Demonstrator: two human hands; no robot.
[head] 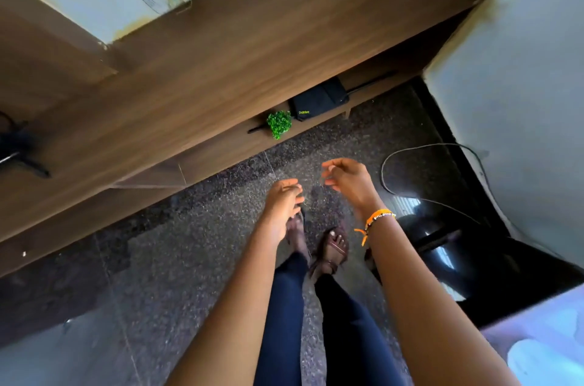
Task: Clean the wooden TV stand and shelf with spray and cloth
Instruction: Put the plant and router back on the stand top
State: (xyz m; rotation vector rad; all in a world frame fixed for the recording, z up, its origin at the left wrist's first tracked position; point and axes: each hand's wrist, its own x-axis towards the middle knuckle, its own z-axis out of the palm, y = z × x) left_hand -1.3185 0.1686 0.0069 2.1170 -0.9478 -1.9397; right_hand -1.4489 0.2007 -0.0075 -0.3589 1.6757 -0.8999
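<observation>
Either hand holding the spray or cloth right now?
No. Left hand and right hand are both empty, fingers loosely curled above the floor.

One head-worn view, tilted and looking steeply down — wide-angle, taking in the floor (pixel 196 259) close below, the wooden TV stand (pixel 221 63) running diagonally ahead of both empty hands — and white wall (pixel 521 85) beyond.

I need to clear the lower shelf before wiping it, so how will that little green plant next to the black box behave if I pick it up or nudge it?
The little green plant looks artificial and small, so probably light. Its leafy clump seems soft, likely to give under a grip rather than break. It appears to lie tilted on the lower shelf beside the black box, so a nudge would probably slide or roll it.
</observation>
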